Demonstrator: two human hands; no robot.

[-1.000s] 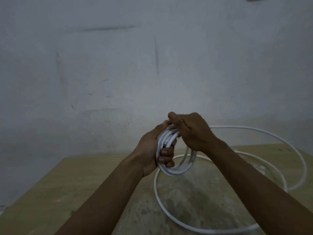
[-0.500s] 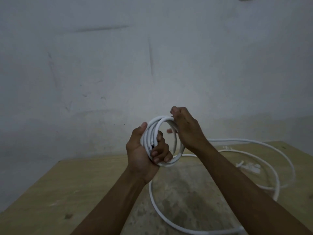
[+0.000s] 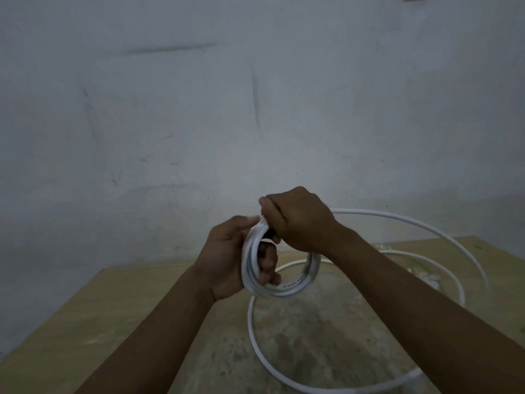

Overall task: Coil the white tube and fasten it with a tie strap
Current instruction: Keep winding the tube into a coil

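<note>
My left hand [image 3: 227, 260] grips a small coil of white tube [image 3: 279, 291] of several turns, held upright above the table. My right hand [image 3: 298, 220] is closed on the tube at the top of the coil, pressing a turn against the left thumb. The loose rest of the tube [image 3: 426, 223] arcs up to the right in the air and loops down over the table [image 3: 252, 336] under my right forearm. Some small whitish pieces [image 3: 426, 277], perhaps tie straps, lie blurred on the table at the right.
A wooden table [image 3: 99, 322] with a worn grey patch in its middle stands against a plain scuffed grey wall [image 3: 199, 123]. Its left corner and far edge show.
My right hand has come over the top of the coil with another turn of tube. The loose tube has swung up higher on the right, and the coil has dropped slightly.
</note>
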